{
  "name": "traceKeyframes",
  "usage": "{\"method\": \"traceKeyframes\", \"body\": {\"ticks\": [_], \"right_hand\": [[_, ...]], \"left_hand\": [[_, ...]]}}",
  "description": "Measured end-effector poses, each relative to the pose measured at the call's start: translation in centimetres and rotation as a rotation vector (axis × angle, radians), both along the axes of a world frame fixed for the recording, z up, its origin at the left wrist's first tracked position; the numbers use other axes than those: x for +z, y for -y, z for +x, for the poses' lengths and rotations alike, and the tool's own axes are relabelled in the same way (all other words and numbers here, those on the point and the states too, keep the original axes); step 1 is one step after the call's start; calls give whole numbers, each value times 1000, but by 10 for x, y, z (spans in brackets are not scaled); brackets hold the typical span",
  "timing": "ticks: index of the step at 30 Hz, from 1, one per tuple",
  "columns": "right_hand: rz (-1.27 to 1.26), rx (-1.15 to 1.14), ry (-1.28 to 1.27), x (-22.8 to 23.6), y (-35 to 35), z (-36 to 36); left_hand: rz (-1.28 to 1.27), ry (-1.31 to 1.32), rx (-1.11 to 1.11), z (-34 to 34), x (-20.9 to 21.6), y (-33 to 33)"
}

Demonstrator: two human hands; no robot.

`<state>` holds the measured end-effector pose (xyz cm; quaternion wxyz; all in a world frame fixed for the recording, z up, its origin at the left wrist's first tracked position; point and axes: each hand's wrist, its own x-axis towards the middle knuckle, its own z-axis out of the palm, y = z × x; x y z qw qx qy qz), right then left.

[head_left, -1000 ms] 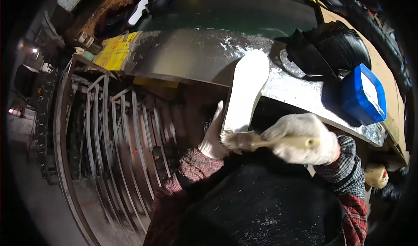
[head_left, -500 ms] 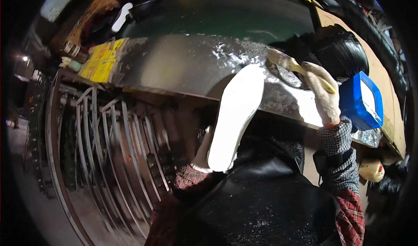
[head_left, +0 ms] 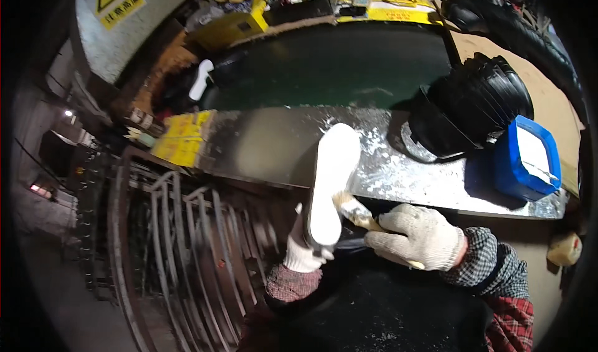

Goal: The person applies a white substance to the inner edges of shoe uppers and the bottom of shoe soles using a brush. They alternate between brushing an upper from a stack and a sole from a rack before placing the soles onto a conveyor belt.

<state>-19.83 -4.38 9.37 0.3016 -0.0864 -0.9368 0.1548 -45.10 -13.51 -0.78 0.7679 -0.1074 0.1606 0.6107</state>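
Observation:
A long white shoe sole [head_left: 335, 171] points away from me, its far end over the metal bench edge. My left hand [head_left: 303, 246], in a pale glove, grips it from below at the near end; most of those fingers are hidden behind it. My right hand [head_left: 414, 237], also gloved, is closed round the handle of a paintbrush [head_left: 356, 212]. The bristles touch the right edge of the sole near its heel. A blue container [head_left: 528, 159] with white stuff in it stands to the right on the bench.
White smears mark the metal bench [head_left: 398, 180]. Stacked black rubbery pieces [head_left: 473, 106] lie beside the container. Beyond runs a dark green belt-like surface [head_left: 324, 62] with another white sole [head_left: 200, 80] at its far left. A metal rack [head_left: 187, 246] stands below left.
My right hand has brought the brush from the bench near the black pieces down and left to the sole's edge. The view has shifted, showing more of the far side.

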Motion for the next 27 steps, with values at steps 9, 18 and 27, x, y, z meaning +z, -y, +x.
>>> {"method": "traceKeyframes", "body": {"ticks": [9, 18, 27], "right_hand": [[-265, -611, -373, 8, -10, 162], [-692, -917, -1212, -40, 26, 283], [-342, -1131, -609, 25, -33, 267]], "left_hand": [[-32, -547, 401, -127, 29, -141], [-55, -718, -288, 167, 94, -189], [470, -1547, 39, 86, 171, -138]]}}
